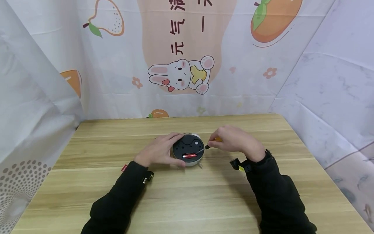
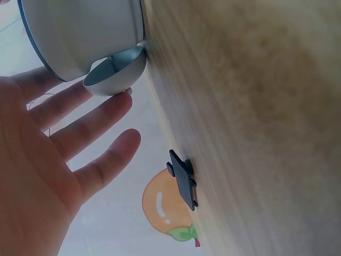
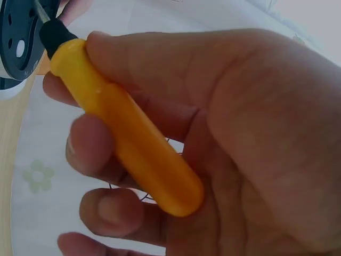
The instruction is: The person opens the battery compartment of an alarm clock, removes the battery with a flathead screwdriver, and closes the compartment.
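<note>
A twin-bell alarm clock [image 1: 184, 143] stands on the table with its black back facing me. A red battery [image 1: 190, 156] lies in the open compartment low on that back. My left hand [image 1: 162, 151] holds the clock from the left, thumb low and fingers at the upper edge; the left wrist view shows fingers by a rounded bell [image 2: 120, 74]. My right hand [image 1: 233, 139] grips a screwdriver by its orange-yellow handle [image 3: 133, 133]. The screwdriver's metal shaft [image 1: 200, 150] reaches to the battery's right end.
A small black cover [image 2: 183, 181] lies on the table beyond my left hand. The wooden table [image 1: 187, 201] ends at a printed white curtain [image 1: 117, 74] behind the clock. More cloth hangs at the left and right sides.
</note>
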The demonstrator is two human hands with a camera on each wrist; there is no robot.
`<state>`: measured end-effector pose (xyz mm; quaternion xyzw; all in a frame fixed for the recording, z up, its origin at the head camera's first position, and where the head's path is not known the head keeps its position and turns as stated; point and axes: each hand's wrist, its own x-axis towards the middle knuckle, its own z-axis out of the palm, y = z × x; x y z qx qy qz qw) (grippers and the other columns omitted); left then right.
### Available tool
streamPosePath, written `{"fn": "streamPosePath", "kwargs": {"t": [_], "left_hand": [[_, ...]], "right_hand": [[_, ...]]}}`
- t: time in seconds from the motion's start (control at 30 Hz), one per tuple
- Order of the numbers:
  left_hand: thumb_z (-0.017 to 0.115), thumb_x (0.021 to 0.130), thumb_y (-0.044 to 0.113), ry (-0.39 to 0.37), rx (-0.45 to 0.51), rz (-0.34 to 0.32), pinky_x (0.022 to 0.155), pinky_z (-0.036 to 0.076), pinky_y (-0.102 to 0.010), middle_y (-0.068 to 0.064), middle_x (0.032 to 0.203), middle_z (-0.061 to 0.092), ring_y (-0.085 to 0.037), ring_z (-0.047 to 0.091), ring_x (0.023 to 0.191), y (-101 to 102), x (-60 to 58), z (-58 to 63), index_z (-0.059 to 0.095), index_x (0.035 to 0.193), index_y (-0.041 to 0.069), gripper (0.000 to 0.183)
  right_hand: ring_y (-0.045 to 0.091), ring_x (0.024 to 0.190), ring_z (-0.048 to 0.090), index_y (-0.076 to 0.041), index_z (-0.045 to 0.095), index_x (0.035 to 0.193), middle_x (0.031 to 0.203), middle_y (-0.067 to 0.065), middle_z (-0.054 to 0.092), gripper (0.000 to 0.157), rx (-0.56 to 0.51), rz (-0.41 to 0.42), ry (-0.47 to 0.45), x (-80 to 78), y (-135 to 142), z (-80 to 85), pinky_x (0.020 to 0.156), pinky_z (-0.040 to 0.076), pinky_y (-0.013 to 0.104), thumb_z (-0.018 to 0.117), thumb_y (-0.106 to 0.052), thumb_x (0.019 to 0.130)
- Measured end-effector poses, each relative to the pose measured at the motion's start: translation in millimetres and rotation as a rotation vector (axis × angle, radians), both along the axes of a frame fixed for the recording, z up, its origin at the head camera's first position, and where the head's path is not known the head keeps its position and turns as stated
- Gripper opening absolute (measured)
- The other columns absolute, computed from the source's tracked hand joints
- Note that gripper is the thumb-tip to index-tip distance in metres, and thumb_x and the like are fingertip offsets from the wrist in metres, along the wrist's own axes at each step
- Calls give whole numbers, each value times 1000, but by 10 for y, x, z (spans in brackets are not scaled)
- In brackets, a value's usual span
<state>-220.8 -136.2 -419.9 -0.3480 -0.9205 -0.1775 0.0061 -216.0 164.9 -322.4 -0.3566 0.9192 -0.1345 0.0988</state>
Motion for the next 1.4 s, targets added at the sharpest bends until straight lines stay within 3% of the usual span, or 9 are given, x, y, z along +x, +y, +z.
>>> {"fn": "streamPosePath", "kwargs": {"t": [0.5,0.9,1.4], "left_hand": [[69,68,85,-21,8,3,108,44,-45,-3,154,44,-27,51,132,4,-4,-15,38,158,18,116],[69,69,84,-31,7,7,108,43,-46,-3,155,43,-27,51,132,-2,-11,-16,36,159,19,116],[67,69,86,-26,4,8,108,44,-45,-2,155,42,-26,51,132,2,2,-14,36,159,18,117]], "right_hand": [[10,73,57,-16,82,101,91,-6,72,18,-2,-27,17,50,-77,39,66,49,29,73,-29,95],[10,75,60,-16,82,99,93,-5,74,15,-2,6,118,103,-136,27,67,51,29,78,-27,91],[8,69,57,-14,82,98,88,-5,73,16,-14,-12,112,156,-149,4,62,48,28,78,-28,91]]}}
